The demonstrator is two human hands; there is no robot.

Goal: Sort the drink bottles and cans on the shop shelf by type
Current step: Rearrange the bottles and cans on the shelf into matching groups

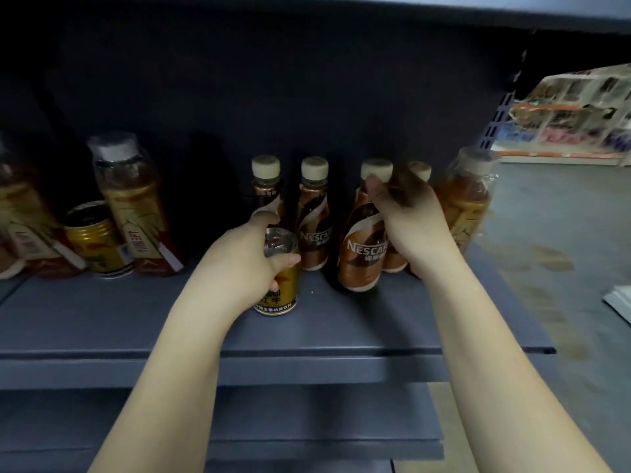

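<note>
A: Nearest the person, what surface shows under the forearms?

B: Grey-blue shelf boards stacked in tiers; the lower shelves (307, 435) sit below the arms, and above them the main shelf (102, 322) carries the drinks. Its front lip runs across just under both wrists.

A: And the hands?

B: The left hand (246, 264) is curled round a gold can (278, 295) that stands upright on the shelf, thumb across its rim by the silver top. The right hand (409, 227) grips a brown Nescafé bottle (362, 254) by the neck and shoulder, fingertips up at the cream cap; the bottle leans a little and its base is at the shelf.

A: Further back?

B: Just beyond the left hand stand two more coffee bottles (312, 213), upright, side by side. Behind the right hand a fourth cream cap (420, 170) peeks out. To the right of that hand is a tea bottle (464, 199) in clear wrap, blurred.

A: And off to the left?

B: Well left of the left hand, a second gold can (94, 244) stands between two tall tea bottles (133, 206), at the back of the shelf.

A: The room?

B: A dark back panel (273, 97) behind the shelf, an upper shelf (375, 8) overhead. Right of the right hand, a grey floor (553, 240) with blotchy marks, and far off, wrapped packs of goods (573, 110), too blurred to read.
</note>
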